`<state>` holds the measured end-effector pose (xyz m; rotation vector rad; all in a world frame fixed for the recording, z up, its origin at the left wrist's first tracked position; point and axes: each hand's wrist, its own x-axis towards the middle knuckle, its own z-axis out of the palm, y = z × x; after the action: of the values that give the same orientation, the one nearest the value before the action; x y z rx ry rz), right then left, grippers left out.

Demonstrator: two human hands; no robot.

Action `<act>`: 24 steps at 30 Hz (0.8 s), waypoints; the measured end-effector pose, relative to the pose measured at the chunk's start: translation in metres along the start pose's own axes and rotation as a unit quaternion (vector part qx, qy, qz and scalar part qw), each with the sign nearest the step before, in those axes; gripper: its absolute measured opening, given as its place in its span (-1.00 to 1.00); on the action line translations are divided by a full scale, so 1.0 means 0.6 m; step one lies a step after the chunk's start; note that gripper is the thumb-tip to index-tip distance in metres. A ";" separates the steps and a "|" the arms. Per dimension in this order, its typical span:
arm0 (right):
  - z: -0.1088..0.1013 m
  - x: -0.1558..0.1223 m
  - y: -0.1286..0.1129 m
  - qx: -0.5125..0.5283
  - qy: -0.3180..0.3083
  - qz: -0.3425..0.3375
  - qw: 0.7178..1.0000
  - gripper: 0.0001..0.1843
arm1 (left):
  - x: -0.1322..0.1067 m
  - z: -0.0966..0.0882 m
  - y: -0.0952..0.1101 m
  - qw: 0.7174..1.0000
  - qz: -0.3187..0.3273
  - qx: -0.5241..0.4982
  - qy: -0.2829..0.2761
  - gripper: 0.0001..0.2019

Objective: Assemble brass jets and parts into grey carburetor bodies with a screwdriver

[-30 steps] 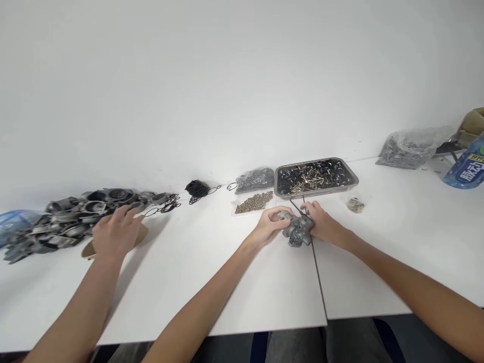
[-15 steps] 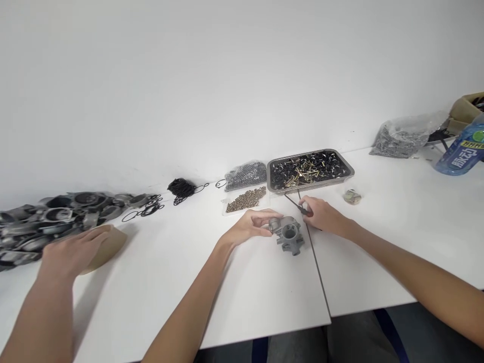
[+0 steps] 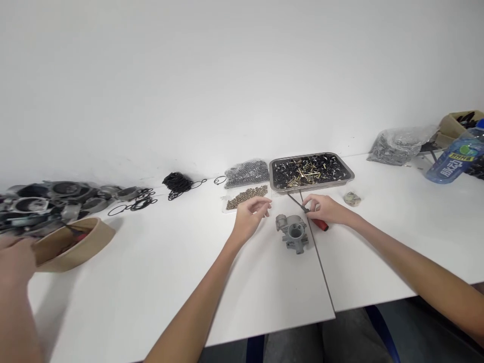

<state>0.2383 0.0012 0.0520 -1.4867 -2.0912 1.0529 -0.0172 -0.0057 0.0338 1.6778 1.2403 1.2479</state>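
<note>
Slanting diagonally, the red-handled screwdriver (image 3: pixel 320 223), tip far-left.

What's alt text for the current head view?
At a white table, a person's right hand touches a red-handled tool, the empty left hand beside a grey metal casting. Behind sits a tray of small parts; at left, another person's hand.

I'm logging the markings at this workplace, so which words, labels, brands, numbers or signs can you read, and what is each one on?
"脉动": large white characters on the blue bottle.
Yellow strip on that bottle: lettering too small to read.
Gray metal part and red-handled tool: no readable text.
</note>
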 end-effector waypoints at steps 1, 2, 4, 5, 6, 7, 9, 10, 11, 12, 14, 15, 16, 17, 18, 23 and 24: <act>0.000 0.000 0.000 -0.016 -0.005 -0.002 1.000 -0.71 | -0.002 0.001 -0.005 0.999 0.027 0.038 -0.001 -0.85; 0.000 0.000 0.000 -0.030 -0.011 -0.005 0.999 -0.71 | -0.003 0.003 -0.011 0.995 0.063 0.083 -0.004 -0.85; -0.002 -0.001 -0.004 -0.062 -0.032 -0.010 0.998 -0.68 | -0.008 0.007 -0.020 0.976 0.138 0.170 -0.018 -0.83; -0.005 -0.001 -0.008 -0.078 -0.045 -0.010 0.996 -0.65 | -0.010 0.009 -0.023 0.964 0.166 0.203 -0.028 -0.82; -0.010 -0.001 -0.014 -0.093 -0.056 -0.011 0.994 -0.62 | -0.011 0.010 -0.026 0.955 0.184 0.230 -0.040 -0.80; -0.017 0.000 -0.022 -0.105 -0.062 -0.011 0.993 -0.58 | -0.012 0.011 -0.028 0.948 0.191 0.251 -0.050 -0.79; -0.038 0.003 -0.040 -0.119 -0.059 -0.015 0.991 -0.55 | -0.010 0.009 -0.029 0.939 0.185 0.283 -0.063 -0.79; -0.050 0.007 -0.050 -0.123 -0.050 -0.019 0.991 -0.54 | -0.009 0.007 -0.028 0.937 0.175 0.297 -0.066 -0.79; -0.063 0.011 -0.059 -0.125 -0.041 -0.023 0.991 -0.55 | -0.007 0.004 -0.028 0.935 0.163 0.307 -0.066 -0.79; -0.076 0.017 -0.068 -0.126 -0.027 -0.029 0.991 -0.56 | -0.005 0.001 -0.027 0.935 0.151 0.314 -0.065 -0.79; -0.101 0.031 -0.082 -0.125 0.010 -0.046 0.991 -0.58 | -0.003 -0.003 -0.025 0.937 0.127 0.321 -0.060 -0.78; -0.112 0.038 -0.088 -0.123 0.028 -0.053 0.991 -0.58 | -0.003 -0.003 -0.025 0.937 0.117 0.324 -0.060 -0.77; -0.122 0.044 -0.091 -0.119 0.041 -0.057 0.990 -0.58 | -0.003 -0.003 -0.024 0.936 0.108 0.328 -0.063 -0.77; -0.131 0.049 -0.094 -0.116 0.050 -0.057 0.990 -0.58 | -0.004 -0.002 -0.023 0.936 0.100 0.331 -0.068 -0.76; -0.140 0.053 -0.095 -0.114 0.055 -0.055 0.990 -0.57 | -0.005 -0.001 -0.023 0.935 0.093 0.334 -0.074 -0.76; -0.187 0.058 -0.081 -0.154 0.072 -0.018 0.985 -0.60 | -0.009 0.006 -0.018 0.931 0.061 0.346 -0.097 -0.74; -0.196 0.057 -0.075 -0.168 0.075 -0.010 0.983 -0.62 | -0.009 0.007 -0.017 0.930 0.052 0.349 -0.102 -0.73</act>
<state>0.2745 0.0677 0.1586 -1.6338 -2.2485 0.5770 -0.0167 -0.0076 0.0219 2.3278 1.5873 0.6810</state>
